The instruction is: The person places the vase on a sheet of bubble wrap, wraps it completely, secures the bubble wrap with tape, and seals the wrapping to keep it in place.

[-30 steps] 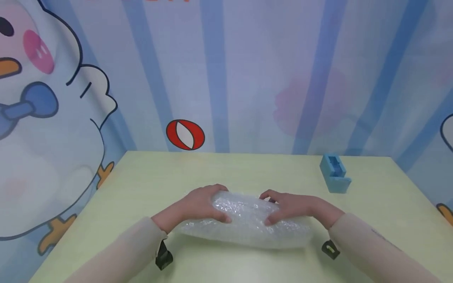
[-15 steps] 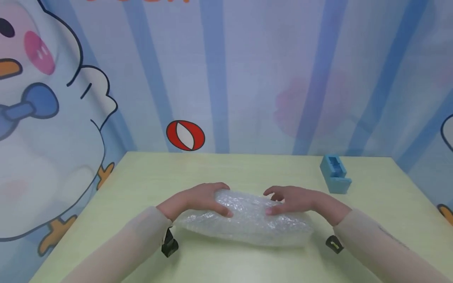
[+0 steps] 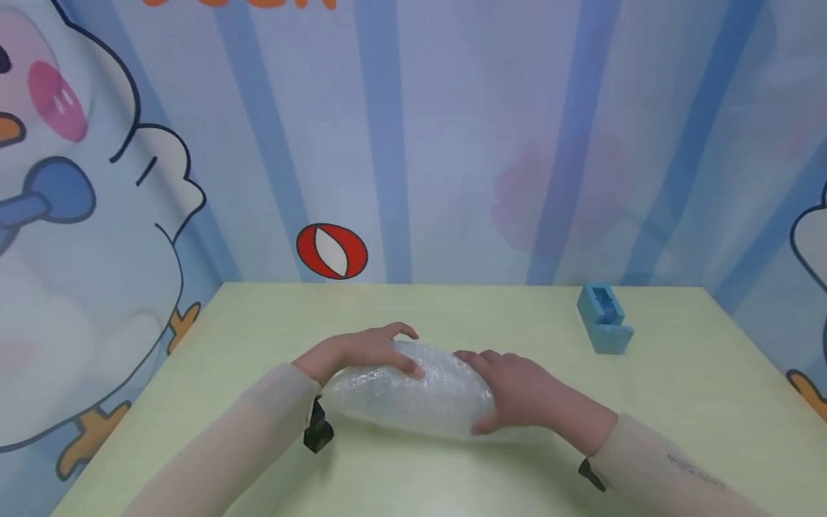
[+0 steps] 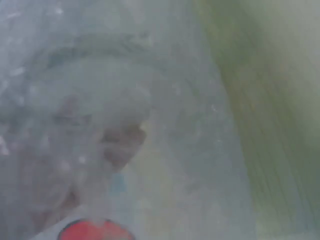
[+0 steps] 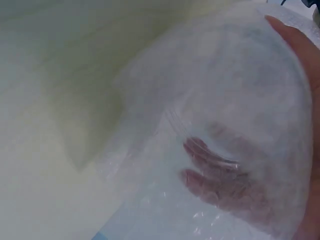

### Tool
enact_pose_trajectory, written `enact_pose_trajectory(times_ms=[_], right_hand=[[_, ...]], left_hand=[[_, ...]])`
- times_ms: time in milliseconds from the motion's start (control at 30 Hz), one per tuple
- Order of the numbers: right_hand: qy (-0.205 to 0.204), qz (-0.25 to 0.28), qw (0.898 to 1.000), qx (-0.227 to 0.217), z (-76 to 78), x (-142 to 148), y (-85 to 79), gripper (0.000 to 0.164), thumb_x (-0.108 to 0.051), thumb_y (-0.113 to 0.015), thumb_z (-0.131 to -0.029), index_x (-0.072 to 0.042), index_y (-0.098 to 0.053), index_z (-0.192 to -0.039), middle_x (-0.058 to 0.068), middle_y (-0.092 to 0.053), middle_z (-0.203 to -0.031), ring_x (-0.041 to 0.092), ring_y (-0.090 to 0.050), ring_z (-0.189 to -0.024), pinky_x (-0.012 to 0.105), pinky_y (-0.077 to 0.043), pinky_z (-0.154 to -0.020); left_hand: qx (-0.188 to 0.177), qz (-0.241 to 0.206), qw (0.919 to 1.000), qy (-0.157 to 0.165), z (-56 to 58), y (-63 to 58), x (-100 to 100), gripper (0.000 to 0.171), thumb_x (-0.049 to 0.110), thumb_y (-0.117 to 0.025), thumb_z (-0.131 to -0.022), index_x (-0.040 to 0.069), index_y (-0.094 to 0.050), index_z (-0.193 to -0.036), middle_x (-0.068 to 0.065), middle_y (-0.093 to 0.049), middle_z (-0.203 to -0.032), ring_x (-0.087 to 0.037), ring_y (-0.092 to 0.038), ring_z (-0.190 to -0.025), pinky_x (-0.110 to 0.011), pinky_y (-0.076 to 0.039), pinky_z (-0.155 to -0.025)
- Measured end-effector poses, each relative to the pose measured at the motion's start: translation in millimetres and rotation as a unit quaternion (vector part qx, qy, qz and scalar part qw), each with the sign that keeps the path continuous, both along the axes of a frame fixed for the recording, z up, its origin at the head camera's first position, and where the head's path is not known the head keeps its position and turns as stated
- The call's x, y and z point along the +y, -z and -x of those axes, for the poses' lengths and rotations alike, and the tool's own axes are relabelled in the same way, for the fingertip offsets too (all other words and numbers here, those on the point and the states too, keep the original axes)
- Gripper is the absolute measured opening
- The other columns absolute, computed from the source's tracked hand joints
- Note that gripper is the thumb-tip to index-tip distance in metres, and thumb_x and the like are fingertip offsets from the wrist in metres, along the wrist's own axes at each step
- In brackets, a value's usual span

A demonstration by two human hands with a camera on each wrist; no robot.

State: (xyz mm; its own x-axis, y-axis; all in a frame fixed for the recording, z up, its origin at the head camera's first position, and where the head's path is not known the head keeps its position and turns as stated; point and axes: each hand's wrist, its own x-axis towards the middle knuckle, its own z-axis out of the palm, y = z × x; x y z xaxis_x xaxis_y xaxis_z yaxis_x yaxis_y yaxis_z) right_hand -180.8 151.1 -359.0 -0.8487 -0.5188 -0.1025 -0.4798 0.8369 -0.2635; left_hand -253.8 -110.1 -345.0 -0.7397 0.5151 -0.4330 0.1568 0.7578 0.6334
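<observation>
A bundle of clear bubble wrap (image 3: 407,398) lies crosswise between my hands in the head view, above the table's middle. My left hand (image 3: 365,350) grips its far left part, thumb on the near face and fingers over the far edge. At the right end my right hand (image 3: 520,391) curls round the wrap, fingers on top and thumb low in front. In the right wrist view the fingers (image 5: 220,182) show through the bubble wrap (image 5: 225,75). Blurred bubble wrap (image 4: 200,135) fills most of the left wrist view. Whether anything is inside cannot be told.
A light blue block with a recess (image 3: 604,323), shaped like a tape dispenser, stands at the table's back right. The pale yellow-green table (image 3: 310,305) ends at a printed cartoon backdrop (image 3: 452,143). Black straps hang under both wrists.
My right hand has turned and slid from the wrap's upper edge round its right end, and the bundle looks shorter there. My left hand has risen slightly, still gripping.
</observation>
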Motion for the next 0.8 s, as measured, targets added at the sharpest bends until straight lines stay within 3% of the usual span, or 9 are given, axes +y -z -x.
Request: enact_pose_trajectory(times_ms=[100, 233, 367, 500, 600, 700, 767, 800], right_hand=[[-0.002, 0.006, 1.0, -0.021, 7.8, 0.3, -0.9, 0.093, -0.041, -0.088, -0.072, -0.012, -0.046, -0.15, 0.015, -0.066, -0.13, 0.034, -0.067, -0.106, 0.056, -0.056, -0.093], [-0.001, 0.006, 0.999, -0.047, 10.6, -0.1, -5.1, 0.091, -0.039, -0.084, -0.075, -0.011, -0.045, -0.152, 0.018, -0.064, -0.134, 0.036, -0.066, -0.111, 0.058, -0.054, -0.096], [-0.001, 0.007, 0.999, -0.042, 7.8, 0.5, -6.0, 0.091, -0.038, -0.083, -0.075, -0.009, -0.045, -0.152, 0.018, -0.065, -0.134, 0.037, -0.066, -0.111, 0.058, -0.055, -0.095], [-0.003, 0.01, 1.0, -0.022, 5.2, 1.4, -3.3, 0.09, -0.037, -0.083, -0.075, -0.008, -0.046, -0.152, 0.018, -0.066, -0.133, 0.038, -0.066, -0.111, 0.058, -0.055, -0.096], [-0.006, 0.014, 1.0, -0.014, 3.6, 1.6, -0.5, 0.089, -0.037, -0.083, -0.075, -0.008, -0.046, -0.152, 0.019, -0.066, -0.133, 0.039, -0.066, -0.112, 0.058, -0.054, -0.097], [-0.006, 0.015, 1.0, -0.011, 2.8, 2.0, 0.9, 0.089, -0.037, -0.083, -0.076, -0.008, -0.046, -0.152, 0.019, -0.066, -0.134, 0.04, -0.065, -0.114, 0.059, -0.054, -0.098], [-0.003, 0.015, 1.0, -0.013, 2.5, 2.1, 0.5, 0.089, -0.037, -0.084, -0.076, -0.008, -0.046, -0.152, 0.019, -0.065, -0.135, 0.04, -0.065, -0.115, 0.059, -0.054, -0.098], [-0.002, 0.014, 1.0, -0.014, 2.6, 2.3, 0.1, 0.09, -0.038, -0.084, -0.076, -0.009, -0.046, -0.152, 0.019, -0.065, -0.136, 0.04, -0.065, -0.116, 0.06, -0.054, -0.099]], left_hand=[[-0.021, -0.002, 0.9997, -0.011, 5.7, 2.4, -0.5, 0.071, 0.044, -0.068, -0.091, 0.016, -0.039, -0.15, -0.013, -0.047, -0.15, -0.031, -0.045, -0.137, -0.055, -0.042, -0.116], [-0.024, 0.006, 0.9997, 0.002, 9.6, 4.3, -2.1, 0.067, 0.048, -0.059, -0.095, 0.012, -0.045, -0.149, -0.011, -0.051, -0.149, -0.03, -0.048, -0.136, -0.055, -0.043, -0.116], [0.006, 0.024, 0.9993, 0.027, 9.9, 1.4, -2.2, 0.07, 0.058, -0.051, -0.097, 0.012, -0.049, -0.15, -0.01, -0.055, -0.149, -0.03, -0.052, -0.135, -0.054, -0.044, -0.115], [0.023, 0.039, 0.9981, 0.042, 6.7, -4.0, -1.6, 0.071, 0.061, -0.044, -0.1, 0.016, -0.047, -0.154, -0.008, -0.049, -0.158, -0.032, -0.043, -0.147, -0.058, -0.035, -0.122], [0.057, 0.055, 0.996, 0.042, -2.9, -8.5, -1.1, 0.068, 0.06, -0.042, -0.102, 0.018, -0.045, -0.155, -0.007, -0.046, -0.161, -0.033, -0.038, -0.152, -0.059, -0.03, -0.124], [0.155, 0.084, 0.9827, 0.056, -23.3, -12.8, 1.3, 0.067, 0.057, -0.049, -0.102, 0.015, -0.048, -0.153, -0.01, -0.051, -0.157, -0.034, -0.045, -0.148, -0.058, -0.035, -0.122], [0.245, 0.113, 0.9602, 0.073, -40.9, -11.0, 3.1, 0.072, 0.058, -0.057, -0.098, 0.012, -0.048, -0.152, -0.014, -0.052, -0.155, -0.037, -0.048, -0.145, -0.058, -0.039, -0.119], [0.291, 0.13, 0.9441, 0.084, -50.1, -9.0, 3.9, 0.077, 0.059, -0.062, -0.095, 0.01, -0.047, -0.152, -0.017, -0.052, -0.154, -0.038, -0.049, -0.144, -0.059, -0.04, -0.118]])
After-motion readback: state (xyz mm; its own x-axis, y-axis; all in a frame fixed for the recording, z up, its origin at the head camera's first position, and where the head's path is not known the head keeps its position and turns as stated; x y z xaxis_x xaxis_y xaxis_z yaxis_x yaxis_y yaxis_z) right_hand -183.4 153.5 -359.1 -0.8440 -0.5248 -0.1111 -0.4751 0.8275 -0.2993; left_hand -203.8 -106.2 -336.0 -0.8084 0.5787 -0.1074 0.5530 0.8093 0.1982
